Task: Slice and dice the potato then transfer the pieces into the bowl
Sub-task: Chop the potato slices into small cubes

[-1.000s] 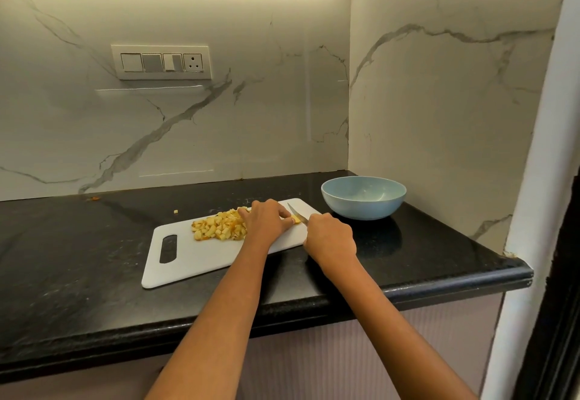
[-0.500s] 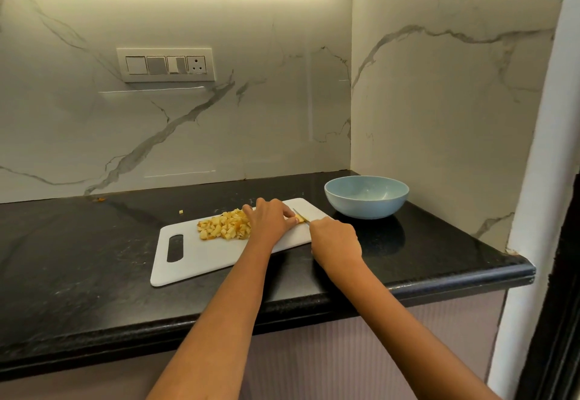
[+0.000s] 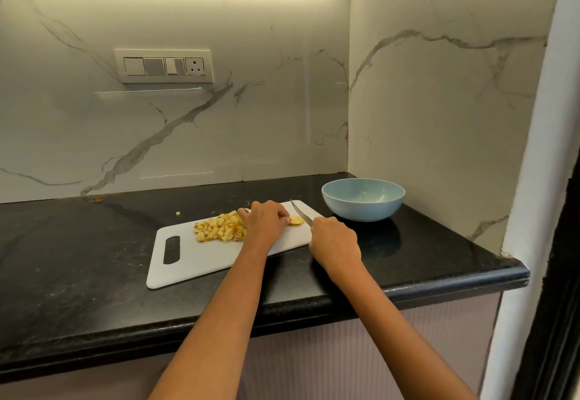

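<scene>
left hand (image 3: pixel 265 220): fingers curled over last potato piece (image 3: pixel 296 220), pinning it flat on cutting board (image 3: pixel 201 261) so it can't slide under the blade
right hand (image 3: pixel 334 242): fingers wrapped round knife (image 3: pixel 300 212) handle; blade angled up, tip raised off board, just right of the piece, likely lined up for next cut
diced potato (image 3: pixel 219 230): heaped mid-board, touching left hand's far side, kept clear of the cutting zone
bowl (image 3: pixel 363 199): blue, no pieces visible inside, on tabletop (image 3: pixel 78 261) just past board's right end, short transfer path
stray bit (image 3: pixel 178 213): on tabletop behind board
status: dicing nearly done, transfer not started
</scene>
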Motion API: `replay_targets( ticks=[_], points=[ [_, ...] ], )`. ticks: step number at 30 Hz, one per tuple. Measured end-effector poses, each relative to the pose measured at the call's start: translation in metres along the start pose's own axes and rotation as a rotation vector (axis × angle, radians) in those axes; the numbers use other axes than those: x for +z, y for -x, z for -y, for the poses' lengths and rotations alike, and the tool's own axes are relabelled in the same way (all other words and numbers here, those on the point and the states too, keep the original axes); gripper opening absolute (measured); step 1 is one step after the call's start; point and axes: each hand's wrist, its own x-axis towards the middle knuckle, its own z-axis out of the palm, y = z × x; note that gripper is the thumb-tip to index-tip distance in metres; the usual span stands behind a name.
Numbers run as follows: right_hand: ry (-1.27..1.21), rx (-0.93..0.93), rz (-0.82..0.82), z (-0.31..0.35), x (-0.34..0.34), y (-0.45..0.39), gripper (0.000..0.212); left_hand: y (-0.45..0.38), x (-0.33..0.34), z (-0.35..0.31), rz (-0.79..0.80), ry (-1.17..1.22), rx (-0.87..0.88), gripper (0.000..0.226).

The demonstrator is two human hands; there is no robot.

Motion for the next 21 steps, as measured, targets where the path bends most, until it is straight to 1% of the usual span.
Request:
replay_targets(
  ticks=[8, 15, 21],
  points=[
    [0.047, -0.079, 0.013, 0.0, -0.003, 0.0, 0.026, 0.0, 0.0, -0.002, -0.004, -0.011, -0.007, 0.02],
    [0.029, -0.06, 0.048, 0.005, -0.005, -0.002, 0.027, -0.001, -0.002, -0.003, -0.004, 0.005, -0.013, 0.018],
    [0.057, -0.093, 0.096, 0.013, -0.01, -0.015, 0.028, -0.001, -0.005, -0.004, -0.009, -0.083, 0.023, 0.018]
  ],
)
